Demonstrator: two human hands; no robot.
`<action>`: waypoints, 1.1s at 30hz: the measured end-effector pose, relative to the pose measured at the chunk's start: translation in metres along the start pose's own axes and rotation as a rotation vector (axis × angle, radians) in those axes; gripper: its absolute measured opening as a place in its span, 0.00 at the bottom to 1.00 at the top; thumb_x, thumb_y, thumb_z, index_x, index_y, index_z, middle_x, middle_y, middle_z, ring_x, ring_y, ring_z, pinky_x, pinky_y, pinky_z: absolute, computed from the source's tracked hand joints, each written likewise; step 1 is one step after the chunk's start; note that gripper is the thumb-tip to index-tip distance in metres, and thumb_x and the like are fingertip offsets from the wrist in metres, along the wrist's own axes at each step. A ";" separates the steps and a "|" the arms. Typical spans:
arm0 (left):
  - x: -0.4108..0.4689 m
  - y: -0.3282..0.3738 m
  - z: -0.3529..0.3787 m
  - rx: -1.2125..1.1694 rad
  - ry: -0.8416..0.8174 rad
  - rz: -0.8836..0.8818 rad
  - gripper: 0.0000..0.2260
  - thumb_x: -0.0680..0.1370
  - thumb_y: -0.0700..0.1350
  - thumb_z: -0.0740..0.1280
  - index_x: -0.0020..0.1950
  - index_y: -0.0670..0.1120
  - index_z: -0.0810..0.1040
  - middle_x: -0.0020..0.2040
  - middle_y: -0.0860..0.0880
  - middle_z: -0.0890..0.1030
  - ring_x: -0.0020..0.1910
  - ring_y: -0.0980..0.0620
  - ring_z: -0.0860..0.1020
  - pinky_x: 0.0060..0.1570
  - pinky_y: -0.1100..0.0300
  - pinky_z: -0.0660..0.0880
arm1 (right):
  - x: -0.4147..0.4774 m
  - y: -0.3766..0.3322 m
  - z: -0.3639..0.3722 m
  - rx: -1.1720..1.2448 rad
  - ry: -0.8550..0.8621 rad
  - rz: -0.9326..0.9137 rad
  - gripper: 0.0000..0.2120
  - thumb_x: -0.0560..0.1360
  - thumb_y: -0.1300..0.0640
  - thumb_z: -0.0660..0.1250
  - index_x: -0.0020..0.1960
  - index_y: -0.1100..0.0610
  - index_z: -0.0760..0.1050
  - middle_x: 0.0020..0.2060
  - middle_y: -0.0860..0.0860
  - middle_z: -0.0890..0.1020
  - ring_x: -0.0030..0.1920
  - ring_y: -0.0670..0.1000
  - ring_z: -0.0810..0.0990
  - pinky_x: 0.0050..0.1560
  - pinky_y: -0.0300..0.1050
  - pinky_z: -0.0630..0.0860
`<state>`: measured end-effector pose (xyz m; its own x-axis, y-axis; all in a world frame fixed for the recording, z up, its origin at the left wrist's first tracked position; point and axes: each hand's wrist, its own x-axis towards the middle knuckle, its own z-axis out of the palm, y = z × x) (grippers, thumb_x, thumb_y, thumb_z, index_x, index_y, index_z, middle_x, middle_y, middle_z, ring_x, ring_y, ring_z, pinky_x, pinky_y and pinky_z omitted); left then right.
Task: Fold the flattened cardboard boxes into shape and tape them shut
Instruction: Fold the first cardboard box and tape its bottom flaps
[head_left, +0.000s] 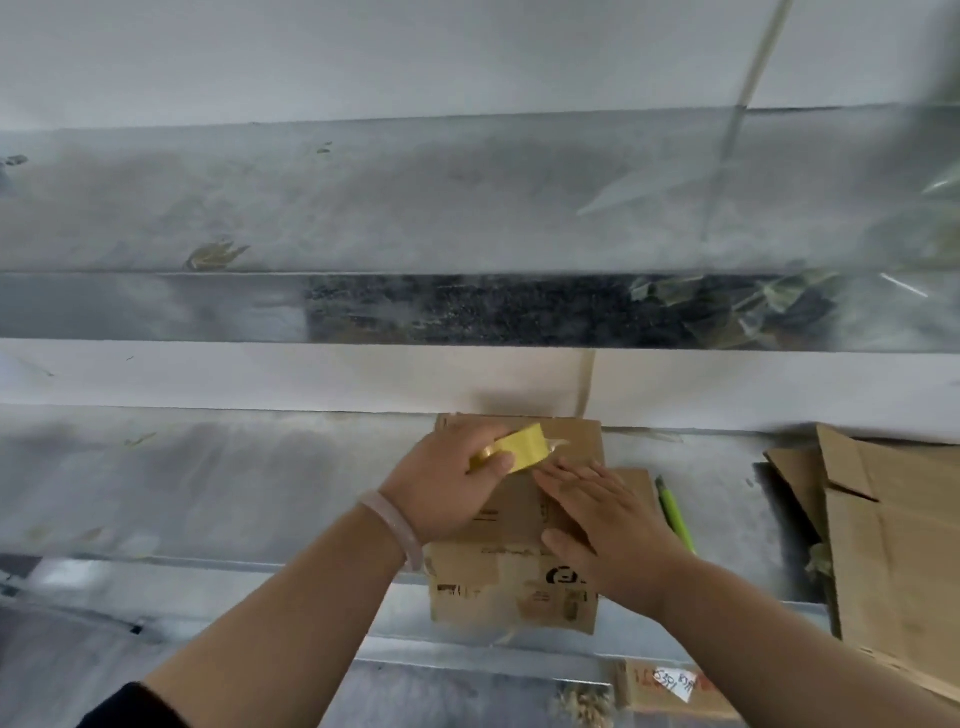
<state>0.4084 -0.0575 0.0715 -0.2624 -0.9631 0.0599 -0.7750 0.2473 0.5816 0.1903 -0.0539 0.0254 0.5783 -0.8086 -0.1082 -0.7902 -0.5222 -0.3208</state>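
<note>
Left hand (448, 480): fingers curled around a yellow tape roll (511, 448), thumb across its near side; the roll sits on the far part of the box top.
Right hand (605, 519): fingers straight and slightly spread, palm down, pressed flat on the top of the cardboard box (511, 582); fingertips reach almost to the tape roll.
Arms: both forearms come up from the lower edge and converge over the box; a pale translucent bangle (396, 525) circles the left wrist, and a dark sleeve shows at the lower left.
Cardboard box: brown corrugated board, folded into shape, printed marks and old tape patches on its near face; it stands on the bench (208, 483), far side against the white wall.
Bench: grey sheet metal, dull and smudged.
Green pen-like tool (675, 517): slim, lying on the bench just right of the box.
Flattened cardboard (893, 545): creased brown sheets stacked on the bench's right end, well apart from the hands.
</note>
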 end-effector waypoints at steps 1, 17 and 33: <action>0.005 0.002 0.002 0.015 -0.045 0.000 0.17 0.80 0.54 0.58 0.68 0.54 0.73 0.59 0.56 0.78 0.55 0.55 0.74 0.55 0.55 0.71 | -0.001 -0.001 -0.002 0.088 0.009 0.042 0.31 0.80 0.37 0.49 0.80 0.45 0.49 0.74 0.35 0.49 0.71 0.34 0.42 0.62 0.25 0.27; 0.031 0.019 -0.006 0.160 -0.220 0.030 0.09 0.81 0.53 0.58 0.56 0.56 0.77 0.45 0.58 0.78 0.46 0.55 0.76 0.49 0.53 0.74 | 0.013 -0.013 -0.026 0.745 0.313 0.510 0.05 0.78 0.45 0.66 0.53 0.42 0.78 0.44 0.37 0.80 0.45 0.36 0.76 0.39 0.32 0.67; 0.039 0.032 -0.006 0.020 -0.083 -0.046 0.08 0.78 0.56 0.65 0.47 0.54 0.79 0.41 0.56 0.80 0.41 0.59 0.77 0.41 0.63 0.72 | 0.016 -0.008 -0.029 0.749 0.338 0.558 0.07 0.80 0.47 0.62 0.46 0.48 0.74 0.43 0.45 0.81 0.45 0.45 0.76 0.39 0.41 0.69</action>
<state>0.3770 -0.0874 0.0974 -0.2725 -0.9615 -0.0342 -0.7984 0.2062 0.5658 0.2000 -0.0705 0.0531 -0.0177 -0.9821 -0.1877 -0.5322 0.1682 -0.8298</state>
